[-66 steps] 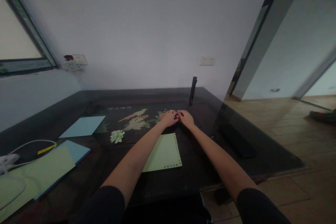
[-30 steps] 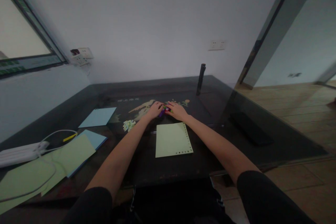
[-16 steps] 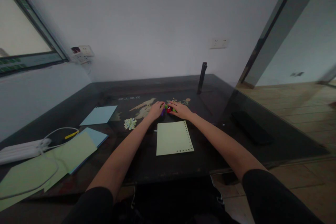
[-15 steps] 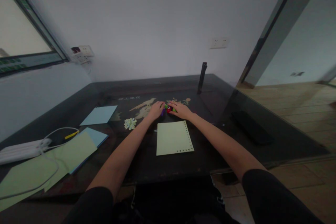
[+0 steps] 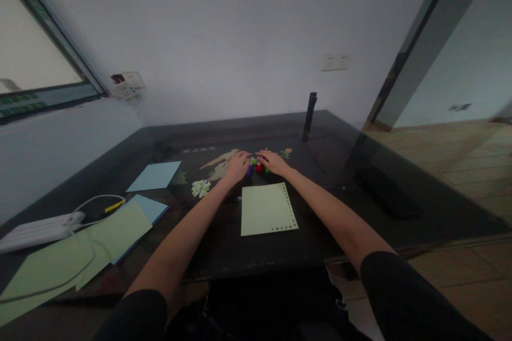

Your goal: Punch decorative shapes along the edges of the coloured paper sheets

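Observation:
Several small colourful toys with round eyes stand close together at the middle of the dark table: a purple toy, a red toy and green ones among them. My left hand is at the left side of the cluster, its fingers outstretched and touching or nearly touching it. On the other side, my right hand lies with fingers spread, their tips at the toys. A pale yellow sheet with punched holes lies just in front of the cluster. Some toys are partly hidden by my fingers.
Left of my left hand lies a pile of small pale pieces. Further left are a blue sheet, yellow-green sheets, a yellow pen and a white power strip with its cable. A black upright object stands at the back right.
My right hand has drawn back slightly from the toys, so the red and green ones show more. My left hand stays beside them. The view has shifted a little.

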### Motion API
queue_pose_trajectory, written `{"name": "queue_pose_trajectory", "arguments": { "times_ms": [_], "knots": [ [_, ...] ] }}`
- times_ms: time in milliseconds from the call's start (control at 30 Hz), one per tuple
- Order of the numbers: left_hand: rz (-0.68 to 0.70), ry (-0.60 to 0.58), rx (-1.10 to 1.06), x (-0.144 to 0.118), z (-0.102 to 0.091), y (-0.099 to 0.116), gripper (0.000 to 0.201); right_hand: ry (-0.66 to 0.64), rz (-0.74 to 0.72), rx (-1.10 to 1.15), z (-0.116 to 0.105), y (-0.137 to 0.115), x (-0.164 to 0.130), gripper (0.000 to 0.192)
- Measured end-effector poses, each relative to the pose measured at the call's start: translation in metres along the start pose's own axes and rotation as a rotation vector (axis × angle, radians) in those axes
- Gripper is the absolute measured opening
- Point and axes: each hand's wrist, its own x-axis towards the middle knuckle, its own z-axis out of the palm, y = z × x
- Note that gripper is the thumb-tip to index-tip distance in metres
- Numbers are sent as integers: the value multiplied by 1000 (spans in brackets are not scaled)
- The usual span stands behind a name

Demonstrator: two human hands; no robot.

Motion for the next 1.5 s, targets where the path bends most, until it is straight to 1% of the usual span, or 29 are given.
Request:
{"name": "queue_pose_trajectory", "arguments": {
  "times_ms": [67, 200, 300, 400, 533, 633, 700, 767, 800, 833, 867, 933, 1000, 1033, 1100, 1167, 1200, 1267, 1367, 1433, 1500],
  "knots": [
    [-80, -36, -38, 3, 8, -4, 35, 2, -9, -11, -1, -1, -1, 34],
    [-107, -7, -74, 4, 21, -3, 35, 30, -4, -37, -2, -4, -5, 30],
    [-133, 42, -80, 2, 24, 1, 35, 62, 2, -60, -1, -7, -7, 29],
    [-167, 75, -67, 3, 28, 7, 34, 65, 5, -86, -1, -10, -7, 29],
    [-213, 90, -48, 4, 35, 14, 33, 52, -9, -100, 0, -12, -6, 28],
    [-237, 87, -45, 5, 34, 17, 34, 66, -7, -85, -2, -13, -7, 27],
    [-258, 93, -42, 3, 26, 19, 37, 96, -5, -55, -5, -15, -9, 27],
    [-241, 113, -36, -3, 11, 22, 42, 148, -2, -18, -11, -17, -12, 26],
    [-200, 121, -37, -9, 1, 25, 42, 177, -1, 1, -15, -20, -16, 27],
    [-131, 118, -50, -16, -10, 29, 41, 203, -2, 20, -21, -24, -21, 27],
    [-49, 91, -79, -26, -22, 34, 39, 220, -11, 41, -28, -30, -27, 26],
    [127, -21, -142, -52, -47, 47, 33, 224, -68, 80, -43, -45, -48, 25],
    [252, -153, -162, -85, -69, 63, 28, 177, -158, 98, -60, -65, -77, 22],
    [284, -200, -154, -102, -79, 71, 29, 125, -205, 97, -68, -75, -94, 21],
    [321, -271, -132, -134, -92, 84, 35, -12, -284, 80, -80, -94, -129, 21],
    [332, -322, -111, -157, -97, 91, 40, -122, -348, 23, -88, -108, -159, 25],
    [338, -338, -98, -165, -96, 92, 40, -166, -357, -7, -89, -112, -171, 29],
    [343, -357, -72, -173, -92, 93, 39, -215, -345, -55, -91, -114, -188, 36],
    [339, -362, -65, -174, -85, 92, 36, -222, -259, -61, -89, -110, -197, 42],
    [331, -359, -82, -173, -83, 92, 32, -217, -220, -31, -88, -107, -198, 40],
    [328, -360, -99, -172, -83, 93, 29, -219, -214, -4, -85, -106, -197, 37]
  ]
}}
